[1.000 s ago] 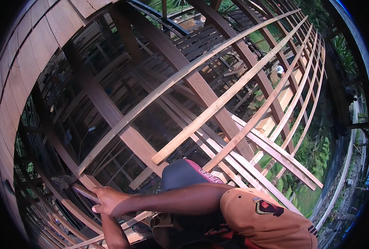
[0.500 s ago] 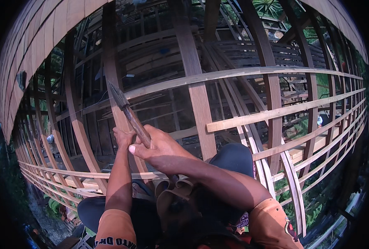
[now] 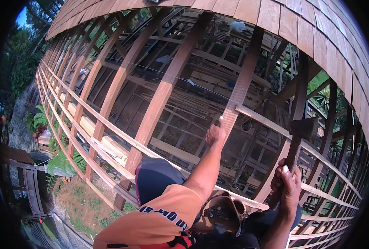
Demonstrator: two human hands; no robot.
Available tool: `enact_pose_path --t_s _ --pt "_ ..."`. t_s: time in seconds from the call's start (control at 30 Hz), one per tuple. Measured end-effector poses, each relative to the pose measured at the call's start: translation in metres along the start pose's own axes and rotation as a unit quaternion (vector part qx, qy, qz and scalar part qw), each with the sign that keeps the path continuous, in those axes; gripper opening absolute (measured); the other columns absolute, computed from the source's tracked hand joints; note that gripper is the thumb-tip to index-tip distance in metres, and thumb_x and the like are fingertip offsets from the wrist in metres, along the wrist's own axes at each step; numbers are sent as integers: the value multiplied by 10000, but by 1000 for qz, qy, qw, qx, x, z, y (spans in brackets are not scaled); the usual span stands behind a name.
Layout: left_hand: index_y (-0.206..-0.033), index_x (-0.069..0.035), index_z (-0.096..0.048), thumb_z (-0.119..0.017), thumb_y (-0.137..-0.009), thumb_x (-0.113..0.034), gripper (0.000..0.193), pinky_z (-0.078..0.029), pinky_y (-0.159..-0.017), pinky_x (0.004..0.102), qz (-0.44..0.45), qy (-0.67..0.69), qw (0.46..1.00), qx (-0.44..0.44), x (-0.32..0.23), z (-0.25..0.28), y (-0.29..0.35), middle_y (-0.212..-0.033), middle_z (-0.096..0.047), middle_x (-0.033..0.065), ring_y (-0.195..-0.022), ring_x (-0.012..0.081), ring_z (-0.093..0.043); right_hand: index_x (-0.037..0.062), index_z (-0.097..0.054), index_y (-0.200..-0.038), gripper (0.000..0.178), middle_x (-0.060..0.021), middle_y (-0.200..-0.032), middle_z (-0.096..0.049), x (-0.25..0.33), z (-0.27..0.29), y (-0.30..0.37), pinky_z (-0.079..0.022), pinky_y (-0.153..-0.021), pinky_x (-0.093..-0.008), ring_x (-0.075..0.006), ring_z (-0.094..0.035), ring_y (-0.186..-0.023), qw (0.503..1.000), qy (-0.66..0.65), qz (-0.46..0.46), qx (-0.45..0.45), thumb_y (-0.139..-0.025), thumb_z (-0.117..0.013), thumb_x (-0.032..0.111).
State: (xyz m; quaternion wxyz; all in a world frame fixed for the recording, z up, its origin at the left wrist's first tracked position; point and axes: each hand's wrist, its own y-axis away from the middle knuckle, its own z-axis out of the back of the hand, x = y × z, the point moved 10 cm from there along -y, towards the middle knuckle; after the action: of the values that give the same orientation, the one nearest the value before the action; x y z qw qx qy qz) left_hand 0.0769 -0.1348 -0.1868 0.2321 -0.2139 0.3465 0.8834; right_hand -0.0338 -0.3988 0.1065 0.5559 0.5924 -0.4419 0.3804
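Observation:
My right hand (image 3: pixel 287 186) grips the wooden handle of a hatchet (image 3: pixel 304 128), held upright at the right with its dark, broad metal head above my fist. My left hand (image 3: pixel 215 133) is in front of a brown rafter (image 3: pixel 246 76), with one digit stretched up along it and the other fingers bent. I see nothing held in it; whether it touches the wood I cannot tell. Just right of that hand, a thin batten (image 3: pixel 263 119) has its end on the rafter. A thin string (image 3: pixel 161 74) runs across the rafters toward this end.
Wooden shingles (image 3: pixel 271 18) cover the roof above. Several rafters slope down with gaps between them, crossed by battens (image 3: pixel 97 118) at the lower left. An open tool pouch (image 3: pixel 220 213) is at my waist. Loose boards (image 3: pixel 211 83) lie below, and the ground (image 3: pixel 78 203) shows far down.
The view has swung left. My hands, close together before, are now apart: the right has carried the hatchet to the right, and the left is in front of a rafter with one digit extended.

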Motion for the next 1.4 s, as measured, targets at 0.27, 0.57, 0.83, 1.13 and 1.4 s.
enact_pose_path --t_s 0.27,0.57,0.83,1.13,1.4 --pt "-1321 203 -474 -326 -825 -881 1201 -331 -1153 434 -116 93 966 212 1 -128 -89 -1357 -508 371 -1365 398 -447 -3 -506 -1190 343 -6 -793 -499 47 14 48 -379 -431 -216 -59 -423 -539 984 27 136 -110 -1027 -554 295" --pt "-1196 179 -564 -363 -857 -838 1090 -477 -991 478 -159 31 952 260 -20 -138 -37 -1191 -625 330 -1185 421 -594 -47 -414 -1309 393 -19 -879 -440 116 76 211 -429 -500 -200 -55 -428 -628 938 -101 249 -216 -1087 -426 277" --pt "-1253 149 -567 -299 -878 -833 1085 -421 -1055 484 -179 36 947 266 3 -127 -107 -1310 -567 327 -1266 434 -535 31 -563 -970 248 21 -736 -486 -54 218 308 -400 -475 -211 -62 -444 -578 878 -114 15 -464 -1014 -580 274" --pt "-1396 104 -475 -348 -847 -865 1121 -412 -1065 473 -127 137 924 335 -17 -76 -77 -1390 -538 264 -1266 385 -534 -56 -656 -1038 282 -156 -846 -695 -320 206 346 -516 -467 -350 -229 -666 -608 799 -148 -253 -525 -963 -610 211" --pt "-1462 -1 -428 -421 -842 -849 1051 -435 -1028 473 -128 174 906 365 -19 -64 -89 -1388 -548 181 -1212 335 -556 -63 -632 -1183 717 -289 -1119 -672 -423 228 344 -500 -951 -424 -374 -650 -1101 797 156 -382 -441 -748 -752 495"
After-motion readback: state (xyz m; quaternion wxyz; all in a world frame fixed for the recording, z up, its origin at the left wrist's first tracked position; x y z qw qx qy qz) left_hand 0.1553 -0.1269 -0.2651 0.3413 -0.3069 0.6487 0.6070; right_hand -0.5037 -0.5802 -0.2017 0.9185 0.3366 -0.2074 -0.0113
